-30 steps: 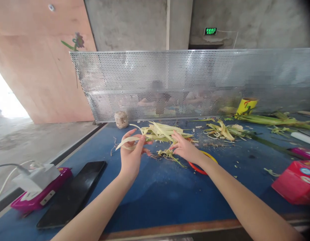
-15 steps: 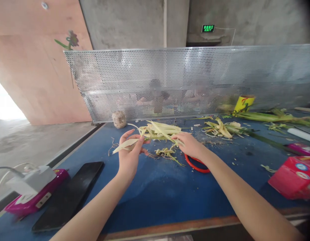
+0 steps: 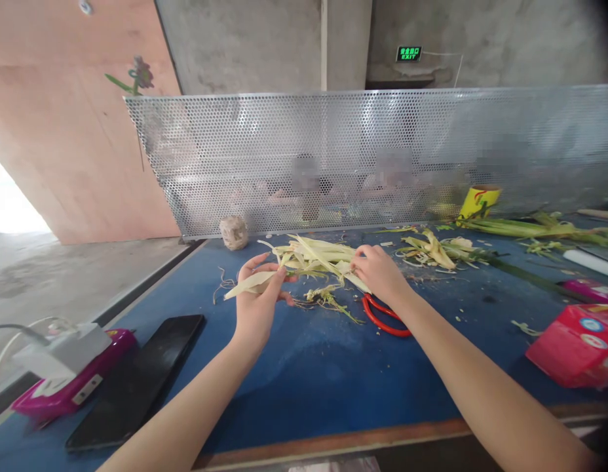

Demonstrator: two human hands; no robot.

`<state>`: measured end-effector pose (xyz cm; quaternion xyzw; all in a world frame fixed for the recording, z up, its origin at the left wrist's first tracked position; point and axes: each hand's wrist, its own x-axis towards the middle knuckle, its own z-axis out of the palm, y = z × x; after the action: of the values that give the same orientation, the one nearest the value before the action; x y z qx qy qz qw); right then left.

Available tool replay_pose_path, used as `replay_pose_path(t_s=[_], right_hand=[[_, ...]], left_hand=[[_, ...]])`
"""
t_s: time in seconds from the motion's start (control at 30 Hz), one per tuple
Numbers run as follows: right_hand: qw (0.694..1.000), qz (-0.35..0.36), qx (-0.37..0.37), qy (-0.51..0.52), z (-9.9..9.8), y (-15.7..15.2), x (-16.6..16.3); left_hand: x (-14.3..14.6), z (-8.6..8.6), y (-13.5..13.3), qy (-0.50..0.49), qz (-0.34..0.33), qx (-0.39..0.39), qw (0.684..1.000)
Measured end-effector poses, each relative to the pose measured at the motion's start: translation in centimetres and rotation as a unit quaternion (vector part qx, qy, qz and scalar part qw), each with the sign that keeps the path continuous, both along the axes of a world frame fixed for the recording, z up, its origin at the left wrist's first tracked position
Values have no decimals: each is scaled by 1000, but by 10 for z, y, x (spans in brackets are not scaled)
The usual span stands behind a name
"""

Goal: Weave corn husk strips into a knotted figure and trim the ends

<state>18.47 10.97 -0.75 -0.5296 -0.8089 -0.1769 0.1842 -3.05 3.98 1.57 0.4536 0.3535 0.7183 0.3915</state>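
Across the palm of my left hand (image 3: 257, 298) lies a pale, pointed leaf (image 3: 249, 284), pressed under the thumb. The other fingers of this hand are curled loosely behind it. A heap of pale yellow-green leaves (image 3: 318, 252) lies between my hands. At the heap's right end, my right hand (image 3: 377, 272) has its fingers bent together; what is between the fingertips is hidden. A pale leaf end pokes out beneath them. Red-handled scissors (image 3: 385, 318) lie below my right wrist, their blades out of sight. A clump of rooty scraps (image 3: 327, 298) rests in front of the heap.
A black phone (image 3: 137, 380) and a purple power strip (image 3: 73, 387) lie at left. A whitish block (image 3: 234, 233) stands near the perforated metal screen (image 3: 265, 157). More scraps (image 3: 436, 252), a yellow roll (image 3: 478, 202) and a red packet (image 3: 576, 346) are at right.
My right hand has shifted slightly right and up, its fingers more bent, and more of the leaf end beneath it shows. My left hand has barely moved and keeps its leaf.
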Motion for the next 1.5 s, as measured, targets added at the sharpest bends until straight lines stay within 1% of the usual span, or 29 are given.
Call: replay_pose_path(t_s=[0.13, 0.2, 0.27, 0.33, 0.37, 0.43, 0.5, 0.53, 0.63, 0.77, 0.83, 0.9, 1.0, 1.03, 1.07, 1.1, 1.13, 1.17, 1.23, 1.27, 1.3, 1.33, 1.4, 1.5], right_hand=[[998, -44, 37, 14, 8, -6, 5], [997, -61, 43, 27, 8, -8, 5], [996, -63, 44, 42, 7, -9, 3], [996, -51, 48, 51, 7, -9, -1], [996, -36, 46, 71, 6, -9, -3], [987, -1, 23, 158, 4, -8, -6], [966, 32, -20, 255, 1, -6, -8], [956, 45, -43, 286, 0, -6, -9], [948, 67, -76, 302, -3, -6, -10], [936, 94, -76, 331, 3, -5, -14], [929, 105, -61, 350, 6, -4, -16], [930, 104, -48, 350, 9, -4, -17], [946, 103, -66, 302, 13, -8, -18], [947, 102, -62, 298, 14, -10, -18], [947, 99, -44, 303, 16, -13, -19], [938, 90, 14, 335, 17, -15, -20], [932, 77, 53, 350, 19, -18, -21], [941, 84, 45, 326, 20, -20, -22], [962, 108, -13, 251, 20, -22, -22], [963, 112, -29, 242, 20, -22, -22], [960, 110, -32, 255, 19, -21, -21], [954, 99, -28, 281, 17, -20, -20], [954, 61, -57, 287, 14, -17, -17], [969, 14, -147, 201, 8, -12, -17]], left_hand=[[0, 0, 0, -5, 5, -4, 1000], [0, -1, 0, -2, 6, -3, 1000], [1, -1, 0, 4, 4, 0, 1000], [0, -1, 0, 10, 3, 1, 1000], [0, -1, 0, 12, 4, -1, 1000], [0, -1, 0, 14, 9, -6, 1000], [0, -1, 0, 12, 10, -10, 1000], [0, -1, 1, 12, 9, -12, 1000], [1, -2, 1, 15, 6, -19, 1000], [3, -2, 0, 22, 5, -21, 1000], [2, -1, 0, 24, 3, -15, 1000], [1, -1, 1, 26, 5, -7, 1000], [-1, 0, 1, 28, 12, 6, 1000], [-2, 0, 1, 29, 14, 7, 999], [-1, 0, 1, 30, 15, 7, 999], [-1, 0, 1, 34, 14, 6, 999], [-1, 0, 0, 39, 13, 5, 999], [0, 0, 0, 44, 11, 5, 999], [1, 0, 0, 50, 10, 9, 999], [1, 0, 0, 52, 10, 10, 999], [1, 0, 0, 53, 12, 13, 998], [0, 0, 1, 55, 14, 16, 998], [0, 0, 1, 58, 18, 21, 998], [-1, -1, 2, 55, 18, 17, 998]])
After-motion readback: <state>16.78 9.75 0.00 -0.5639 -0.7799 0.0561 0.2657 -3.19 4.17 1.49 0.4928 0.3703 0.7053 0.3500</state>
